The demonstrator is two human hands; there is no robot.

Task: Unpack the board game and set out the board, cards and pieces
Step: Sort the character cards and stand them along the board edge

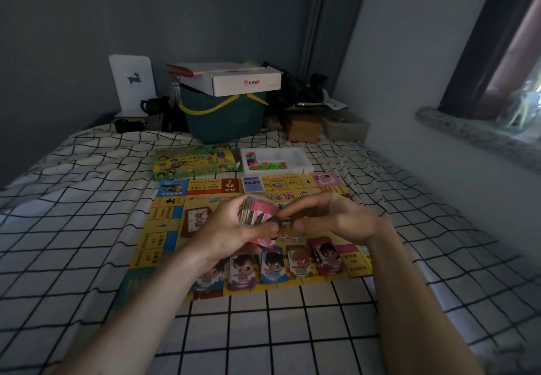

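Observation:
A yellow game board [164, 231] lies flat on the checked bedsheet. Above its middle my left hand [231, 228] grips a stack of play-money notes [257, 213], the top one pink. My right hand [330, 216] pinches the right edge of that top note. Along the board's near edge lie several sorted piles of notes [273, 267] with cartoon faces. A purple card deck [252, 184] and a pink deck [324, 179] sit at the far edge, and a brown-backed deck [196, 220] lies left of centre. Two dice [291, 239] lie under my hands.
The green game box [193, 162] and a white tray [295, 166] with small coloured pieces stand behind the board. Farther back are a green basket [225, 122] with a white carton on top, bags and small boxes. A wall and window sill [468, 134] run along the right.

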